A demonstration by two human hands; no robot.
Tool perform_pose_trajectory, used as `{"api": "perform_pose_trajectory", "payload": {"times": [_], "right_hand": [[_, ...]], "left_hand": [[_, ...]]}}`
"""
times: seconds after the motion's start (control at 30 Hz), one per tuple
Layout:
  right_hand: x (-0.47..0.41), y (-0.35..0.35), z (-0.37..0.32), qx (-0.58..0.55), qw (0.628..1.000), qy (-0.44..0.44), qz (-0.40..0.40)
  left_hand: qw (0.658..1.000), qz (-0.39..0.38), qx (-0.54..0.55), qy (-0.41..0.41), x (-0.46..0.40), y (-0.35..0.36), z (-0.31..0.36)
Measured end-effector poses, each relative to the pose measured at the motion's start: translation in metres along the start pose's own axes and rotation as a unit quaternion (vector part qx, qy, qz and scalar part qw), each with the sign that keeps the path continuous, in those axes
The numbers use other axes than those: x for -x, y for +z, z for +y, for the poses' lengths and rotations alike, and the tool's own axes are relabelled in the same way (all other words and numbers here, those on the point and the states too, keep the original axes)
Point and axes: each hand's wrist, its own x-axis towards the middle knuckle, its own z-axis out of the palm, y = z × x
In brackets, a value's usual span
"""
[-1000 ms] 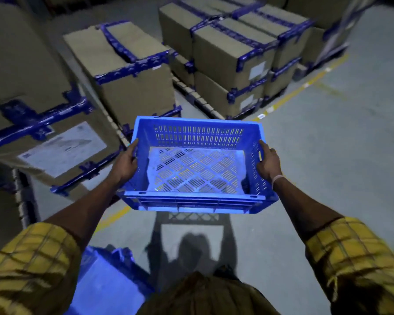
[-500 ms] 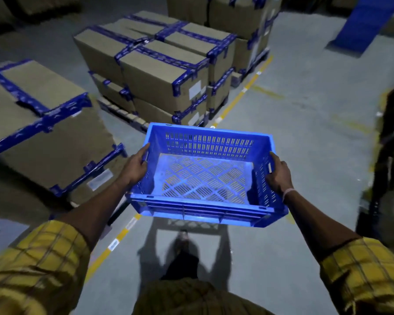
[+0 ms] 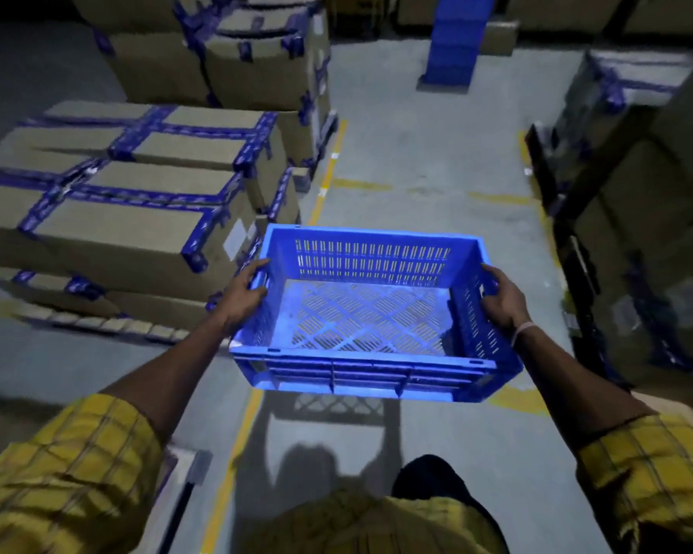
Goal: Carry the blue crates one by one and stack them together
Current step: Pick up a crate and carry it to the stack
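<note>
Since the earlier frame the view has swung right, bringing a tall stack of blue crates (image 3: 455,38) into sight far ahead. Nearest, an empty blue perforated plastic crate (image 3: 371,313) is held level, its long axis crosswise, gripped at each end by the left hand (image 3: 243,295) and right hand (image 3: 503,297). Taped cardboard boxes (image 3: 137,193) lie left.

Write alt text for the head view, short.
Both hands, left and right, carry an empty blue crate above a grey warehouse floor. Taped cardboard boxes sit left; a blue stack stands far ahead.
</note>
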Motion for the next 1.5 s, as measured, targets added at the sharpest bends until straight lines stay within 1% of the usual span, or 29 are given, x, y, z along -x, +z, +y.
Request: {"api": "perform_pose_trajectory", "payload": {"times": [0.1,0.27,0.43,0.53,0.63,0.77,0.9,1.03,1.17,1.23,1.33,1.4,1.5], "right_hand": [[-0.049,-0.008,-0.008,-0.088,0.995,0.043,0.027],[-0.167,-0.023,-0.001,-0.157,0.985,0.068,0.028],[-0.289,-0.051,-0.007,-0.163,0.983,0.074,0.049],[-0.355,-0.077,-0.025,-0.185,0.979,0.066,0.054],[-0.420,-0.097,-0.038,-0.167,0.982,0.065,0.060],[-0.502,-0.114,-0.062,-0.177,0.979,0.070,0.074],[-0.597,-0.114,-0.074,-0.168,0.980,0.074,0.084],[-0.700,-0.100,-0.087,-0.163,0.979,0.076,0.098],[-0.790,-0.091,-0.109,-0.154,0.979,0.074,0.111],[-0.835,-0.093,-0.125,-0.168,0.975,0.077,0.121],[-0.900,-0.097,-0.139,-0.157,0.975,0.083,0.131],[-0.945,-0.097,-0.145,-0.171,0.971,0.091,0.141],[-1.019,-0.102,-0.154,-0.176,0.971,0.084,0.140]], "left_hand": [[1.000,-0.025,0.005,0.007,-0.070,0.014,0.030],[0.998,-0.056,0.014,0.015,-0.196,0.059,0.066],[0.998,-0.046,0.022,0.027,-0.311,0.113,0.112],[0.999,-0.040,0.027,0.021,-0.376,0.139,0.146],[0.999,-0.038,0.027,0.015,-0.432,0.162,0.182],[0.999,-0.039,0.033,0.017,-0.510,0.187,0.217],[0.998,-0.047,0.027,0.011,-0.611,0.208,0.225],[0.997,-0.058,0.044,0.030,-0.723,0.236,0.240],[0.997,-0.065,0.036,0.039,-0.824,0.253,0.261],[0.995,-0.074,0.033,0.051,-0.877,0.254,0.278],[0.995,-0.077,0.004,0.059,-0.948,0.257,0.307],[0.995,-0.085,0.005,0.057,-0.989,0.264,0.326],[0.996,-0.077,-0.001,0.054,-1.064,0.281,0.344]]}}
